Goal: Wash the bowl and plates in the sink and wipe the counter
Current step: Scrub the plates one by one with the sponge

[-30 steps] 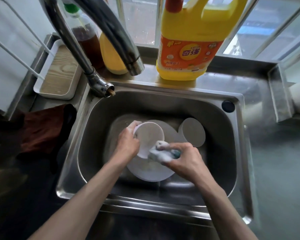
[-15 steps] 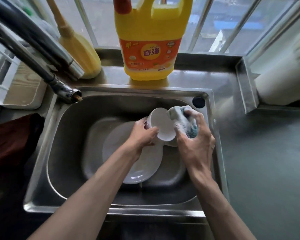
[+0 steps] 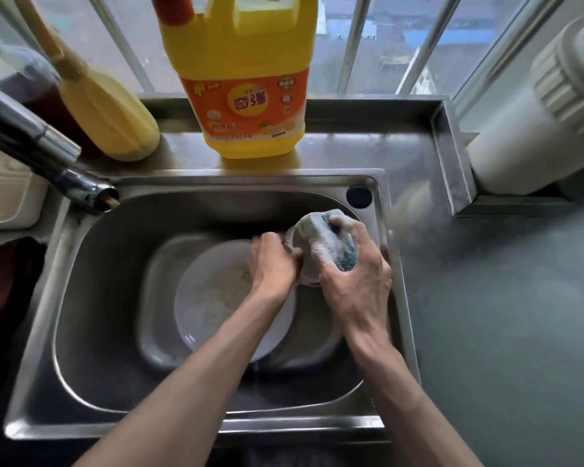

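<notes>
Near the back right corner of the sink [image 3: 196,179] the left hand [image 3: 272,261] grips the bowl [image 3: 307,277], the right hand [image 3: 354,281] presses a clutched sponge [image 3: 321,244] on it; suds may let it slip onto the plate [image 3: 216,298].

A home kitchen: steel sink [image 3: 81,264] (tap [image 3: 31,146] above), detergent jug [image 3: 246,79] by a window [image 3: 368,42]

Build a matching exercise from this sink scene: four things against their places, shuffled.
Things:
1 sponge
2 bowl
3 plate
4 yellow jug

Places:
A on the ledge behind the sink
B gripped by the left hand
C lying in the sink basin
D gripped by the right hand

Pairs: 1-D, 2-B, 3-C, 4-A
</notes>
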`<action>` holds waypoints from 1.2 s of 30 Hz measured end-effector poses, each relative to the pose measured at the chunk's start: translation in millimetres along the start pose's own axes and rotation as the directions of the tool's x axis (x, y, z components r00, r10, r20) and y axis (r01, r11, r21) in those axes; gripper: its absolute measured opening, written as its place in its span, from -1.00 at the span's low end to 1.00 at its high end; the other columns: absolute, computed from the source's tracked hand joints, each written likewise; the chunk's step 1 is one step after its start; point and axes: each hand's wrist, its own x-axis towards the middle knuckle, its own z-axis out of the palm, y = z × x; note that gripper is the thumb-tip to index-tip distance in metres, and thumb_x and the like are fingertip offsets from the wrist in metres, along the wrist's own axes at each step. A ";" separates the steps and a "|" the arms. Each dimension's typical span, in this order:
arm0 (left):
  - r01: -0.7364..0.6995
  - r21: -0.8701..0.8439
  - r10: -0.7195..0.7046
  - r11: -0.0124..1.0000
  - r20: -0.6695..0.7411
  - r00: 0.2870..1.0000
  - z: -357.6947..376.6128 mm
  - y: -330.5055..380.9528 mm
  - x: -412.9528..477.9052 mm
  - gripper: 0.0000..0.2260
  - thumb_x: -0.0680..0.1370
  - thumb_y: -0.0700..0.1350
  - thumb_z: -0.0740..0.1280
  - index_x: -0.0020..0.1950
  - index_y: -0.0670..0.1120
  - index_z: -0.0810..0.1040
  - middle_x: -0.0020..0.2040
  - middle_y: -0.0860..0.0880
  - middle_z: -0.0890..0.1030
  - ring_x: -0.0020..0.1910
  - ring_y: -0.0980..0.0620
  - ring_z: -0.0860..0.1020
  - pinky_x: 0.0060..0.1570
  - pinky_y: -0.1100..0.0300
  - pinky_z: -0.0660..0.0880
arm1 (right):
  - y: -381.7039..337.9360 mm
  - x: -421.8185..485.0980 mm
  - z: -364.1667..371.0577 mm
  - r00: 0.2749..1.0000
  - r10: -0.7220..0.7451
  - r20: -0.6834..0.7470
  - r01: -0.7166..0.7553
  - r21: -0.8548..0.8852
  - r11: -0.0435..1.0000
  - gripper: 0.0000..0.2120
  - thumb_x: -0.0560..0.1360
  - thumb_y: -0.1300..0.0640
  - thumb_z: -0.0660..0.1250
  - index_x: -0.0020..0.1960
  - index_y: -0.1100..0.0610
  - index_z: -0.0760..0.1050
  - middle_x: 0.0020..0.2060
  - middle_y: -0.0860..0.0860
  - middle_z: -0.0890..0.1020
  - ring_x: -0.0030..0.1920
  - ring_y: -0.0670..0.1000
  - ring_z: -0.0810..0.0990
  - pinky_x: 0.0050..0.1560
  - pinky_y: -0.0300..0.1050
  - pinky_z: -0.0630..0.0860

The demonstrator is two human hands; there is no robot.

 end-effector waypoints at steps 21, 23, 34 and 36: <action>0.346 0.227 -0.338 0.911 -0.072 0.938 -81.1 -159.9 -4.9 -0.49 0.50 -0.07 0.54 0.39 -0.11 0.46 0.31 -0.20 0.57 0.26 -0.26 0.56 0.07 -0.07 0.52 | 15.8 -11.9 37.4 0.961 0.039 0.272 -0.045 0.018 0.999 -0.42 0.51 -0.01 0.52 0.47 -0.13 0.38 0.29 -0.06 0.61 0.25 -0.09 0.58 0.14 -0.33 0.49; 0.363 0.209 -0.362 0.908 -0.046 0.931 -82.0 -162.0 -4.9 -0.53 0.49 -0.03 0.56 0.32 -0.12 0.51 0.22 -0.18 0.63 0.18 -0.24 0.61 -0.05 0.02 0.50 | 16.4 -16.0 42.5 0.956 0.047 0.289 -0.049 0.000 0.999 -0.42 0.51 -0.01 0.51 0.47 -0.14 0.38 0.28 -0.05 0.62 0.24 -0.08 0.59 0.13 -0.33 0.47; 0.435 0.114 -0.422 0.893 -0.123 0.898 -94.0 -159.8 -9.0 -0.62 0.46 -0.05 0.59 0.20 -0.16 0.62 0.21 -0.22 0.65 0.21 -0.26 0.61 0.10 -0.02 0.55 | 11.0 -30.9 64.0 0.969 -0.052 0.243 0.096 -0.175 0.980 -0.37 0.48 -0.04 0.54 0.48 -0.06 0.39 0.22 -0.04 0.60 0.15 -0.04 0.58 0.12 -0.13 0.49; 0.434 0.118 -0.417 0.893 -0.143 0.897 -95.2 -157.3 -10.7 -0.64 0.46 -0.06 0.58 0.18 -0.15 0.61 0.22 -0.21 0.64 0.22 -0.25 0.60 0.11 -0.02 0.55 | 7.7 -34.7 66.8 0.959 -0.138 0.249 0.187 -0.186 0.965 -0.36 0.47 0.02 0.55 0.47 -0.06 0.38 0.19 -0.06 0.58 0.08 -0.11 0.53 0.05 -0.18 0.47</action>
